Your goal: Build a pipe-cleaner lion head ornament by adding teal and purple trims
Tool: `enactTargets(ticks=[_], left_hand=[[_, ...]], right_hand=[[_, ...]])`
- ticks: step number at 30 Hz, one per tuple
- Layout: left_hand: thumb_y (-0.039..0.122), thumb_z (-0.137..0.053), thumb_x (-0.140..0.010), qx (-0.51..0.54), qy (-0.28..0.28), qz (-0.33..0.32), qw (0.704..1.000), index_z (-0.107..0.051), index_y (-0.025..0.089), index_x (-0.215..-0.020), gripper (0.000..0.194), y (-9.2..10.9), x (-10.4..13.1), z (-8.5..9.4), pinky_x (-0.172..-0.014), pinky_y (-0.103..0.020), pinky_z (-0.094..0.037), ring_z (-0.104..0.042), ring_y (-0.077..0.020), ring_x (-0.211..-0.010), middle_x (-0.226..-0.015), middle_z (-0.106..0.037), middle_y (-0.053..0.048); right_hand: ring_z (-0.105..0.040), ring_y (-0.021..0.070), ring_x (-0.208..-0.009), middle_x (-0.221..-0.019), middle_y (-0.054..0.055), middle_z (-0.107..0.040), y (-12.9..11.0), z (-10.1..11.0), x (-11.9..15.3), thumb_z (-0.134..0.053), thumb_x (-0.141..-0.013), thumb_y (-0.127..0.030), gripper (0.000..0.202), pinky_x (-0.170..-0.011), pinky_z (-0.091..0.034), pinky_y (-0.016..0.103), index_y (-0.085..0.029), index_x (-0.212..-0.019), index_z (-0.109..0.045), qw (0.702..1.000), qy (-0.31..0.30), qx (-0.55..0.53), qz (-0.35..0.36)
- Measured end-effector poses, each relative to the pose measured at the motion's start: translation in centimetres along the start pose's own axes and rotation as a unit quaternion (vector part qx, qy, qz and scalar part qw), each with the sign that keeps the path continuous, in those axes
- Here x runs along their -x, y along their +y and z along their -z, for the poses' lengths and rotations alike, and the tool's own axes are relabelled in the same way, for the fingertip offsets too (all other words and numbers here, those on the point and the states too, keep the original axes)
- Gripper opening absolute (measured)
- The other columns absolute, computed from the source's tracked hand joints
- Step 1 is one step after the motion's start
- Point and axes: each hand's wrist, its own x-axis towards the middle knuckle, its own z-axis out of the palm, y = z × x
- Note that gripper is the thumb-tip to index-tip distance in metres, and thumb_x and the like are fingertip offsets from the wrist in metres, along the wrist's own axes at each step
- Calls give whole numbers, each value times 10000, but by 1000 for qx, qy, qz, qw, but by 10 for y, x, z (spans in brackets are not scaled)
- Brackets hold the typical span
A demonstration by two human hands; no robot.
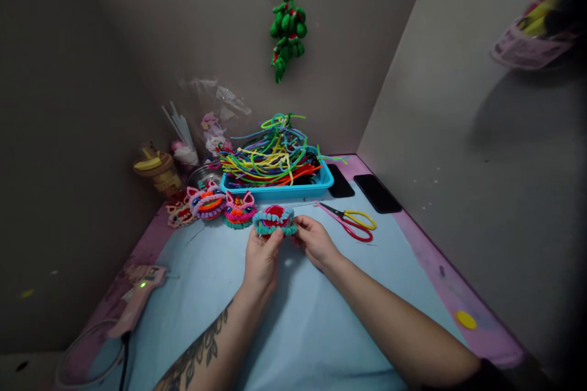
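Note:
Between my hands is a small rounded pipe-cleaner craft piece [275,217], with fuzzy light-blue bands above and below a red middle. My left hand [262,255] grips it from below, the thumb pressed on its front. At its right edge, my right hand [316,242] pinches the rim with thumb and fingertips; part of that grip is hidden. Just left of it sits a pink pipe-cleaner animal head [239,210] with pointed ears. Farther left are a purple and orange head [207,200] and a cream and red one [180,212].
A blue tray [275,192] heaped with coloured pipe cleaners stands behind. To the right lie scissors [351,220] with yellow and red handles and two black phones [377,193]. A pink glue gun [140,302] with a lit green light and a cord rests at the left edge.

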Motion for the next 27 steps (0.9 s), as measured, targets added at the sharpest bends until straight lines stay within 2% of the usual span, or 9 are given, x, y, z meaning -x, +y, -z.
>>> enactTargets(ticks=[3,5,7,9,12,14,18,22,27], left_hand=[[132,-736,-697,-1,28,-1,1000,-637,141,-833,168,3,-3,1,-716,-215,-509,-651,-119,-717,-786,-697,-23],[125,-653,-777,36,77,47,995,-635,125,-776,18,6,-7,1,-690,-222,-525,-650,-114,-670,-729,-690,-26],[113,-547,-853,71,113,84,987,-632,114,-749,134,9,-10,1,-659,-216,-534,-646,-105,-629,-682,-682,-34],[108,-476,-891,94,115,100,984,-635,109,-759,207,12,-12,0,-642,-213,-541,-648,-105,-618,-682,-686,-43],[109,-461,-899,116,77,109,984,-643,115,-794,210,14,-10,0,-651,-215,-551,-659,-107,-635,-734,-704,-47],[108,-451,-902,129,44,111,984,-652,126,-830,214,15,-8,3,-680,-209,-551,-670,-106,-672,-774,-715,-44],[126,-460,-901,142,-39,117,982,-673,166,-875,218,15,-7,14,-757,-206,-546,-689,-117,-793,-804,-733,-25],[131,-577,-841,146,-149,122,970,-684,201,-869,130,14,-7,26,-784,-187,-541,-690,-121,-857,-894,-743,5],[138,-627,-810,144,-196,127,962,-679,206,-910,132,11,-8,30,-813,-183,-533,-683,-121,-898,-940,-739,11]], right_hand=[[-408,77,-437,-526,-66,-474,0,-1,2,-677,-695,-448,312,-446,-329,207,-189,-684,-504,1000,-11,18,19],[-420,80,-456,-542,-58,-488,1,-1,3,-650,-729,-457,301,-454,-338,205,-189,-706,-516,999,-9,32,41],[-433,82,-474,-559,-50,-505,1,0,5,-644,-744,-435,271,-464,-349,203,-185,-739,-539,997,-5,44,62],[-442,84,-488,-570,-45,-514,-1,0,7,-636,-759,-406,239,-475,-364,206,-182,-769,-555,995,0,59,86],[-468,93,-528,-599,-33,-515,-12,-1,15,-610,-786,-355,185,-516,-400,221,-179,-756,-563,982,2,108,153],[-496,106,-585,-644,-16,-525,-21,-2,21,-593,-799,-297,136,-558,-423,234,-178,-735,-574,962,-2,155,225],[-528,126,-655,-709,9,-557,-35,-5,32,-563,-802,-170,62,-591,-445,249,-191,-752,-592,899,8,255,355],[-551,130,-654,-715,12,-590,-38,-5,37,-545,-797,-104,110,-598,-475,255,-203,-803,-592,834,22,314,454],[-582,144,-707,-759,36,-615,-42,-3,39,-554,-811,-88,139,-649,-518,276,-205,-874,-595,775,33,351,524]])
